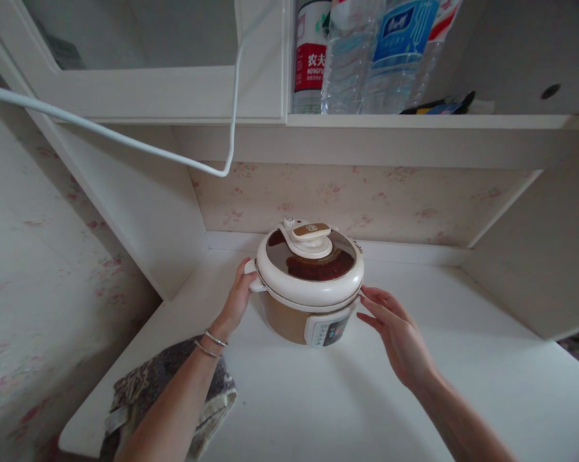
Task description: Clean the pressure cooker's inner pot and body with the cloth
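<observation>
An electric pressure cooker [286, 319] with a cream lid, tan body and front control panel stands upright on the white desk top. Its lid carries a brown-topped handle [312, 230] and a dark shiny centre. My left hand [236, 295], with two bangles at the wrist, is closed around the side handle on the cooker's left. At the right side, my right hand [395, 327] touches the rim with its fingertips. Its fingers are stretched out and the thumb is held apart, lower down. The right side handle is mostly hidden by the fingers.
A patterned cloth [174, 366] lies on the desk [289, 410] under my left forearm. Overhead, a shelf [414, 122] holds several water bottles [349, 58]. A white bent rod [149, 151] hangs across the upper left. White side panels and floral wallpaper enclose the desk.
</observation>
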{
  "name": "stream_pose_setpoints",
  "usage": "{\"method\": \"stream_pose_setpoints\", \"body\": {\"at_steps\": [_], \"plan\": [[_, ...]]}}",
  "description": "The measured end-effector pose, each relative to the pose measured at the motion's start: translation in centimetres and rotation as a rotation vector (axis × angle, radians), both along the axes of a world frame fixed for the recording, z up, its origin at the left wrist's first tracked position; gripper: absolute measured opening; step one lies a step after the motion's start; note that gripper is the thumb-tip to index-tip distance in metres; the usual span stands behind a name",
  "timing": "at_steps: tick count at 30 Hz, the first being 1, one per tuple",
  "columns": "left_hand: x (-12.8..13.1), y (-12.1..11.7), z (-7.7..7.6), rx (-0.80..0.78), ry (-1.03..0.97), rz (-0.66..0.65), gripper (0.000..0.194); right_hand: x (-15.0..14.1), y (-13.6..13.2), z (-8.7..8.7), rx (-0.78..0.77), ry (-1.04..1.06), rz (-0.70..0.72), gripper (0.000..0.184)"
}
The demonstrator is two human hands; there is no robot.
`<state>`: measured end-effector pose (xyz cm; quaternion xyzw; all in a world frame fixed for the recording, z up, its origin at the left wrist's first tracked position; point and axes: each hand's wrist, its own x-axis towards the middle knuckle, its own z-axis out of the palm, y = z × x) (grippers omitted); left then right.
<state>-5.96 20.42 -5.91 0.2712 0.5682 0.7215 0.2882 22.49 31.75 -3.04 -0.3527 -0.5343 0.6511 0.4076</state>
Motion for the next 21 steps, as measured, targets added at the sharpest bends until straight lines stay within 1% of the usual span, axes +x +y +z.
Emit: {"method": "stream_pose_setpoints", "body": {"at_steps": [4, 9, 13, 18, 21], "plan": [[0.2, 1.7, -0.6, 0.044, -0.019, -0.011, 0.059, 1.3, -1.0, 0.1, -0.034, 0.046, -0.022, 0.027], [1.3, 3.9, -1.2, 0.103, -0.06, -0.098, 0.054, 3.4, -2.0, 0.0, -0.109, 0.117, -0.109, 0.024], [2.9, 5.6, -1.0, 0.169, -0.096, -0.157, 0.052, 5.3, -2.8, -0.3, -0.137, 0.159, -0.193, 0.023], [4.5, 6.8, -0.8, 0.189, -0.067, -0.247, 0.046, 7.1, -4.1, -0.8, -0.139, 0.166, -0.219, 0.025], [4.9, 7.2, -1.5, 0.171, -0.11, -0.203, 0.045, 7.4, -4.5, -1.2, -0.134, 0.136, -0.221, 0.025]]}}
